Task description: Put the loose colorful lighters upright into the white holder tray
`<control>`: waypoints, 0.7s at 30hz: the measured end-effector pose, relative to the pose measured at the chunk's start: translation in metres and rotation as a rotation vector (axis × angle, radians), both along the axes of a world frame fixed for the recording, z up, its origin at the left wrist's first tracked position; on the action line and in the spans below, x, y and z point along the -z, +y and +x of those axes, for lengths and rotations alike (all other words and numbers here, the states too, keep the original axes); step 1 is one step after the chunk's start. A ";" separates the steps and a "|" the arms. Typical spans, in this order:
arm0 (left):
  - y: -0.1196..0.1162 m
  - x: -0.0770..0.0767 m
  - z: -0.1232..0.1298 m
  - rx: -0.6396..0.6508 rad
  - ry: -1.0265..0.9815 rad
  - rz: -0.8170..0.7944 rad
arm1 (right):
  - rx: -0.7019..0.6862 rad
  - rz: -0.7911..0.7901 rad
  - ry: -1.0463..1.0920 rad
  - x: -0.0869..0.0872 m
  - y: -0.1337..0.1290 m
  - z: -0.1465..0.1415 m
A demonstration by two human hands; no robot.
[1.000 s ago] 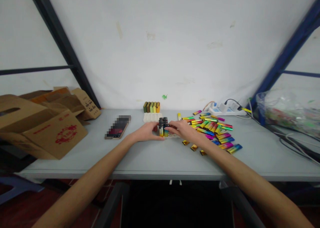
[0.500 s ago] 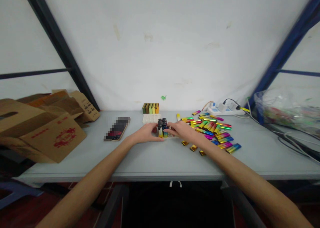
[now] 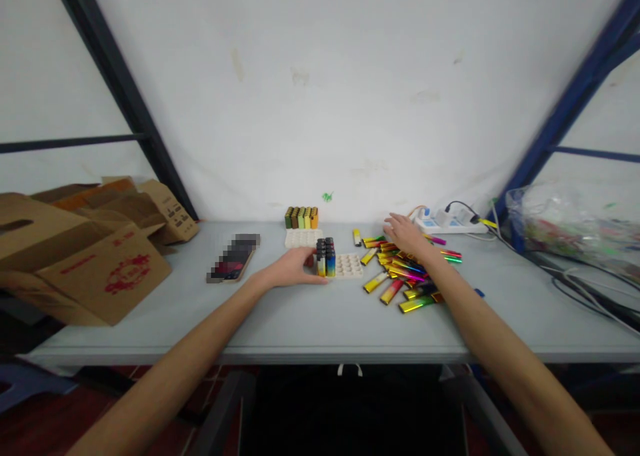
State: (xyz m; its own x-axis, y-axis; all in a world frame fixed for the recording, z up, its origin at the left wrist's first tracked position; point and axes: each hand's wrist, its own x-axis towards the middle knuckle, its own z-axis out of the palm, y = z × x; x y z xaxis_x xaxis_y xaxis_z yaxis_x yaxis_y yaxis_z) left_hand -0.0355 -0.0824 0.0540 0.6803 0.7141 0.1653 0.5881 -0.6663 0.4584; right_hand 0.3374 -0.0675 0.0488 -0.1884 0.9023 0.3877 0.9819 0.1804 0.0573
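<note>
My left hand is curved around the left end of a white holder tray, with the thumb in front and the fingers behind. At that end, two rows of black-topped lighters stand upright in the tray. Its right part shows bare round holes. Over the far side of a loose pile of shiny, multicoloured lighters, my right hand has its fingers stretched out. I see nothing held in it. The forearm hides part of the pile.
Behind the tray stands a block of green, yellow and orange lighters beside another white tray. A phone and open cardboard boxes lie to the left. A power strip and plastic bags are at right.
My right hand has left the tray and moved right and back, over the loose lighters. The tray's holes now show. My left hand stays at the tray's left end.
</note>
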 end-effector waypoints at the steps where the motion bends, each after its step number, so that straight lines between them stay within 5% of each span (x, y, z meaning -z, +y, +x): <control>1: 0.000 0.000 0.000 0.004 -0.010 0.000 | 0.022 -0.067 -0.020 0.004 0.003 0.006; 5: -0.001 -0.001 0.000 0.017 -0.035 0.013 | 0.063 -0.265 -0.056 0.013 0.013 0.013; 21: 0.000 0.001 0.000 -0.001 -0.016 0.003 | 0.056 -0.284 -0.044 0.002 0.011 0.000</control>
State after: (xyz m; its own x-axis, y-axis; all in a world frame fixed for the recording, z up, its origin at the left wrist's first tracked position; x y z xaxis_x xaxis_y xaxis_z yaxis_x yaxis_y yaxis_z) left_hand -0.0360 -0.0824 0.0530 0.6771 0.7140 0.1785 0.5809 -0.6674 0.4660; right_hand 0.3379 -0.0567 0.0472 -0.1467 0.9829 0.1109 0.9884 0.1413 0.0550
